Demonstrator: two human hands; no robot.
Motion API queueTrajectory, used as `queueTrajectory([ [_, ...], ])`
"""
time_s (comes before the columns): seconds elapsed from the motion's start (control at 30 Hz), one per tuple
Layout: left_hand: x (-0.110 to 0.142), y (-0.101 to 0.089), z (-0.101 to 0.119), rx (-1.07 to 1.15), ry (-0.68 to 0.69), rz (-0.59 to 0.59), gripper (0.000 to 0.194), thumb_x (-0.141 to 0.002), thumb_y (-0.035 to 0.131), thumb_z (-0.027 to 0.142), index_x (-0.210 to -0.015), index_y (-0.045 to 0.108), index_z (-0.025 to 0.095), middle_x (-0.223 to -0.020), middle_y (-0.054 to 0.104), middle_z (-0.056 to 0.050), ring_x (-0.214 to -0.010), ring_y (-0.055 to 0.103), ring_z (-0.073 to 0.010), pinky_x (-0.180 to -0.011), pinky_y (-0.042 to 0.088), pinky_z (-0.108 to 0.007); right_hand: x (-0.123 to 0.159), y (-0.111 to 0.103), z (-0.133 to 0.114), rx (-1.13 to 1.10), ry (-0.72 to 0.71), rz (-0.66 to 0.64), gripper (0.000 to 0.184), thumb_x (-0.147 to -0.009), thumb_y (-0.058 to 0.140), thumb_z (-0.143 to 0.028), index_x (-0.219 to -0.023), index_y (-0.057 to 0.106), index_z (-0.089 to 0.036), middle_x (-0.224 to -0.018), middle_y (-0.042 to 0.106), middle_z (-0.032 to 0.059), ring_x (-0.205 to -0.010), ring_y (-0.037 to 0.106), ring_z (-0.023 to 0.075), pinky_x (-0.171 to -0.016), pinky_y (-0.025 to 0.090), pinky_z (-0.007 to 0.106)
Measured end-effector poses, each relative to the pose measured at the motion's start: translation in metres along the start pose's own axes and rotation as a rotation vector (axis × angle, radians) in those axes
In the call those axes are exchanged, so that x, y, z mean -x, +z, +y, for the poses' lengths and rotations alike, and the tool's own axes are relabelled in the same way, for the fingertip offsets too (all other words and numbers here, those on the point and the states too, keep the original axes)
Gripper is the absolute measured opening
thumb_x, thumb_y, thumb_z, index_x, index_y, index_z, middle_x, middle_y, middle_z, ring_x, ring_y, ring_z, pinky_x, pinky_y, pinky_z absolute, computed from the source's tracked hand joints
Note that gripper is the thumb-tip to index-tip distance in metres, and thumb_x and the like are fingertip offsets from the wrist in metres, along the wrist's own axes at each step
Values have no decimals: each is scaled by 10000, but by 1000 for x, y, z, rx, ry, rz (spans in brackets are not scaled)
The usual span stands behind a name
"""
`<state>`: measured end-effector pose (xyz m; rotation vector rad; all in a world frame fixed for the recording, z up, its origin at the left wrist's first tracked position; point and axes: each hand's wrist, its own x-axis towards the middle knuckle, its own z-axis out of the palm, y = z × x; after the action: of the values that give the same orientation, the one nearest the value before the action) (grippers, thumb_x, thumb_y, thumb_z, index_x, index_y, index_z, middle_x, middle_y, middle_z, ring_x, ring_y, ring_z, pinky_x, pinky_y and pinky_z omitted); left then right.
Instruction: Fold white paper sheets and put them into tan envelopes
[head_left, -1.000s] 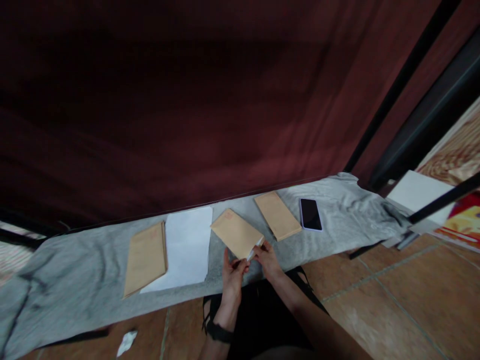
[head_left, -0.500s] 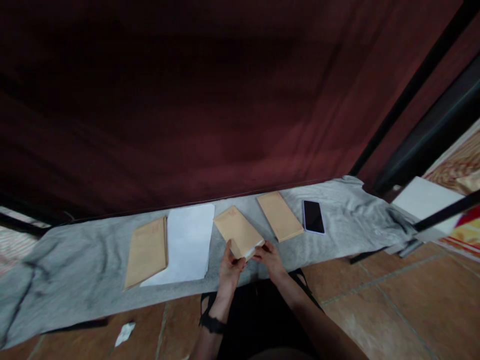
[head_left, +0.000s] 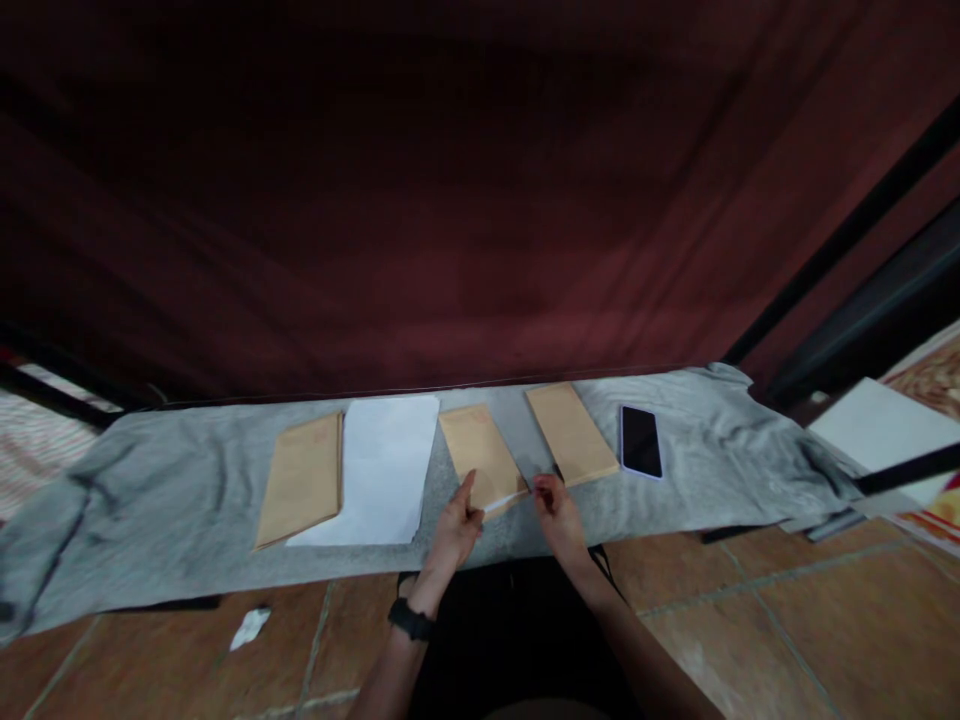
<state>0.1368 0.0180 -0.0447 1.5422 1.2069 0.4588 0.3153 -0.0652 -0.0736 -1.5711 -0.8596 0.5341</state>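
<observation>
While the left hand pinches 1 envelope, the right hand curls beside it (grip unclear); loosening that pinch could let the white paper slide out.

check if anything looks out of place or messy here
A white scrap, seemingly crumpled, lies on the floor as if dropped, while the sheets lie flat on the cloth. The cloth is rumpled at both ends.
</observation>
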Motion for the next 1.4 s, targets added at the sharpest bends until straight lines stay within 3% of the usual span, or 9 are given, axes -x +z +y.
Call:
queueTrajectory([
  [0.17,0,-11,-3,-3,42,-81,748,-837,527,172,-1558,331,174,-631,509,69,-529,458,-109,-544,378,-237,-1,-2,-10,268,-269,-88,231,-951,509,-252,-1115,670,-246,-1131,665,82,-1100,640,233,-1009,518,405],
  [0.33,2,-17,-14,88,83,-181,751,-837,559,278,-1550,357,160,-617,461,70,-546,433,-108,-561,368,-244,1,1,-9,339,-406,-102,281,-996,452,-221,-1201,641,-258,-1213,652,89,-1171,625,221,-1039,514,400],
  [0.5,0,-16,-9,-11,33,-188,715,-853,508,255,-1545,368,146,-612,497,57,-545,464,-122,-568,386,-251,3,1,-3,395,-441,-150,338,-994,441,-188,-1268,623,-265,-1256,664,82,-1198,616,223,-1050,511,421],
  [0.67,3,-12,2,-186,51,-81,610,-908,419,214,-1515,431,157,-618,571,31,-526,527,-142,-593,443,-270,5,0,3,457,-466,-204,350,-974,480,-166,-1279,623,-261,-1258,683,70,-1185,626,222,-1032,517,422],
  [0.97,7,-9,5,-407,76,115,490,-892,550,210,-1378,595,239,-936,760,-67,-794,685,-220,-748,525,-320,8,0,3,592,-510,-273,372,-977,463,-143,-1303,609,-248,-1319,658,60,-1182,610,231,-1020,477,425],
  [1.13,16,-8,17,-777,-29,220,384,-967,479,284,-1297,659,205,-798,742,-121,-758,706,-276,-714,530,-365,10,0,1,646,-507,-289,422,-943,474,-113,-1309,617,-268,-1321,657,49,-1158,610,233,-994,469,425],
  [1.2,14,-7,23,-850,69,273,368,-991,427,281,-1214,696,168,-836,735,-149,-802,710,-283,-749,538,-378,10,1,1,654,-505,-293,441,-931,470,-101,-1313,615,-268,-1316,658,49,-1149,609,233,-981,465,422],
  [1.3,-1,1,29,-835,340,274,397,-1012,366,243,-1298,630,166,-1158,706,-157,-1078,664,-278,-945,514,-408,10,1,-1,664,-504,-297,431,-934,456,-101,-1302,615,-260,-1321,653,49,-1146,604,235,-979,452,422],
  [1.4,-30,13,31,-789,566,227,441,-1024,342,257,-1409,520,138,-1493,513,-143,-1411,427,-273,-1163,357,-451,10,2,-2,680,-503,-297,397,-945,454,-116,-1278,621,-255,-1317,655,50,-1137,602,236,-972,446,419],
])
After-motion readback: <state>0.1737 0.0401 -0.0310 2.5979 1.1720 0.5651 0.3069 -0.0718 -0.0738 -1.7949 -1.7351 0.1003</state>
